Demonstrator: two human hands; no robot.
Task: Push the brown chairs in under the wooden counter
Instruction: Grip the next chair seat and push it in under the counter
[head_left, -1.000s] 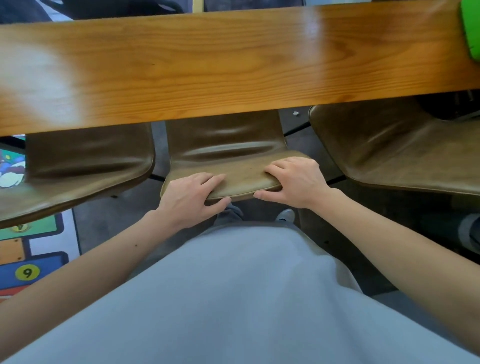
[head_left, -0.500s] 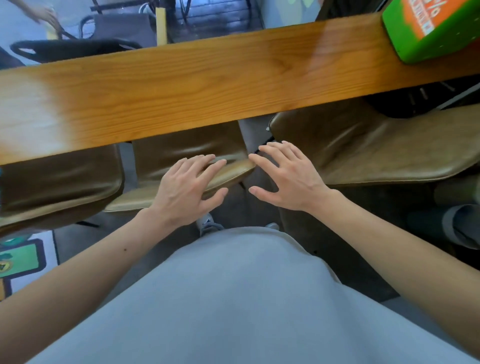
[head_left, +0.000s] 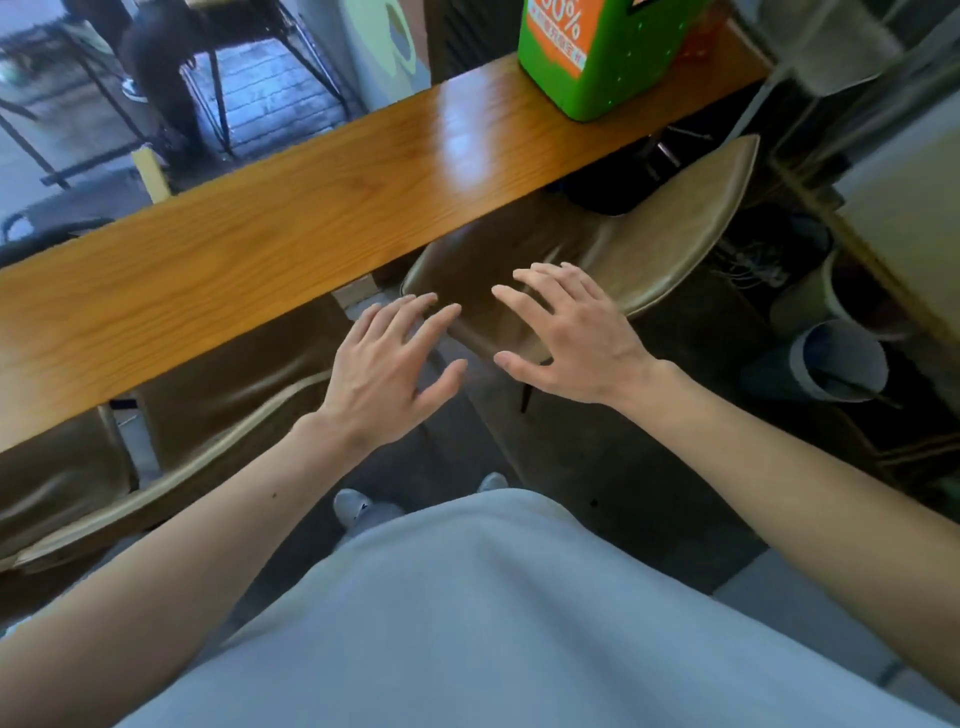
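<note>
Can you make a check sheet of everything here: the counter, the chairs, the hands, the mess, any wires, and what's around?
Surface: wooden counter, glossy, mostly bare.
Job's things: right chair sticks out from under the counter; middle chair and left chair are partly under it.
Clutter: green box on the counter's far right end.
Hands: left hand and right hand open, fingers spread, no grip on anything.
Cables: tangled wires beyond the right chair.
Surroundings: two buckets on the floor at right; grey shoes below.
</note>
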